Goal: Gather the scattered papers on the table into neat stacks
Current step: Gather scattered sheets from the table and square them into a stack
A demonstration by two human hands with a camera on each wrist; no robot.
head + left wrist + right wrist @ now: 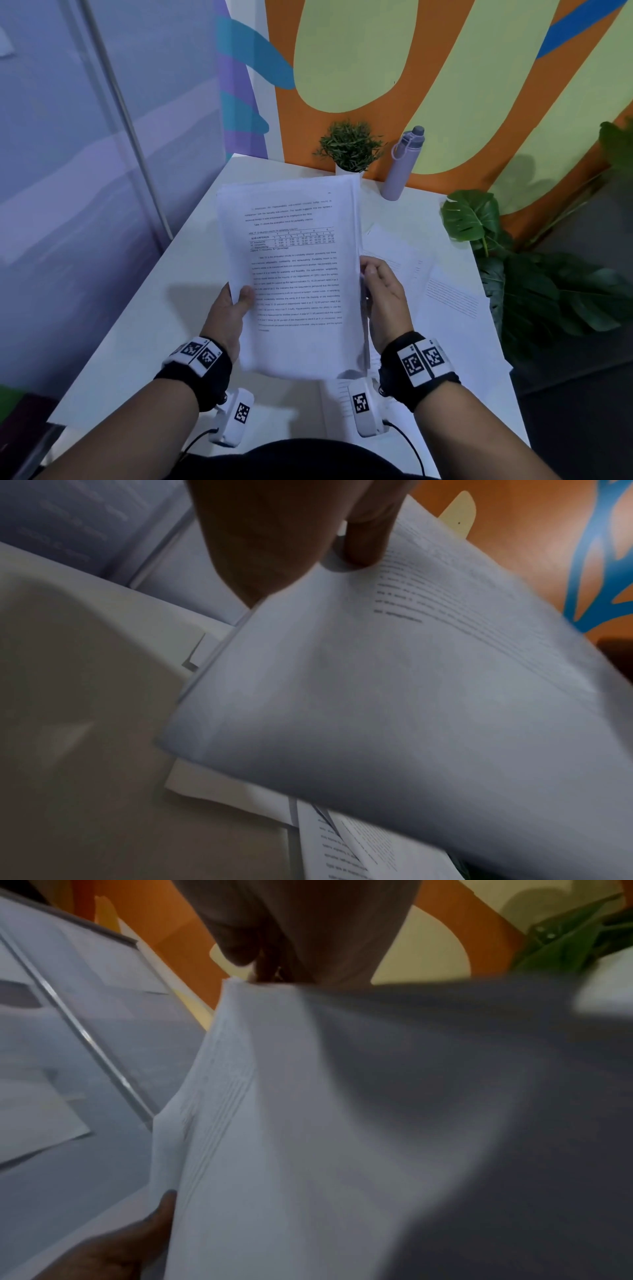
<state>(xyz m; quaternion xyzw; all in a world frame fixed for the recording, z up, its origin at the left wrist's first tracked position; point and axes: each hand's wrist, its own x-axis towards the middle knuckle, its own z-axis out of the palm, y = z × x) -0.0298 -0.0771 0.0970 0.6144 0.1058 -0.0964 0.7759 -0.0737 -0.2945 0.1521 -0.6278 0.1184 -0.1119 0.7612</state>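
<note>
The white surface [178, 308] runs away from the person toward a wall painted in orange and pale green, with a frosted glass partition on the left side. A big-leafed green plant [534, 291] stands off the right edge of the surface.

Above the middle of the surface, both hands hold up a thick stack of papers [294, 274], lifted clear and tilted toward the person, its top page printed with text and a small table. The sheets are not quite squared; their edges fan a little along the right side.

More loose papers [442, 291] lie flat on the surface to the right of the held stack, overlapping one another, and a few show beneath its lower edge.

At the far edge, by the wall, a lilac water bottle [402, 164] stands upright, just beside a small potted plant [349, 145] whose pot is partly hidden behind the stack.

The left hand [227, 315] grips the stack's left edge low down, thumb on the printed face and fingers curled behind. The right hand [383, 298] grips the right edge, thumb on the front and fingers wrapped around the back.
</note>
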